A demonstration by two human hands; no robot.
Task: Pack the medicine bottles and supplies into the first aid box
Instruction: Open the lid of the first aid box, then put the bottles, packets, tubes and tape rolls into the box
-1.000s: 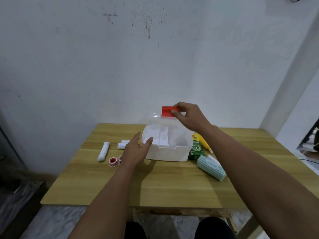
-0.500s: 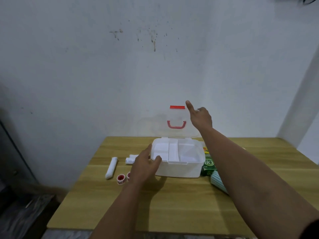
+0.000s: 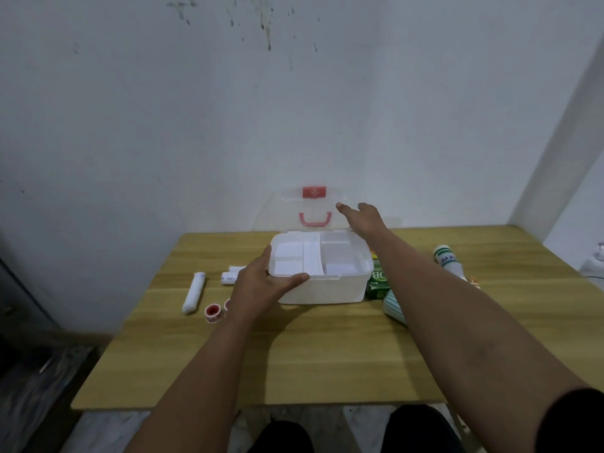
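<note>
Wooden worktop (image 3: 327,361) against the wall, supplies spread along its far half.

I see the white box (image 3: 322,291) standing near the middle of the far side, lid up. Left of it lie a white roll (image 3: 193,292), two small red-centred tape rolls (image 3: 212,311), one partly hidden by my arm, and two short white rolls (image 3: 230,276) closer to the wall. Touching or just beside the box's right wall I see a green carton (image 3: 377,284), and in front of that a pale striped pack (image 3: 394,305), partly covered by my right arm. Further right a white bottle (image 3: 447,260) lies on its side. The near half is bare wood.
</note>
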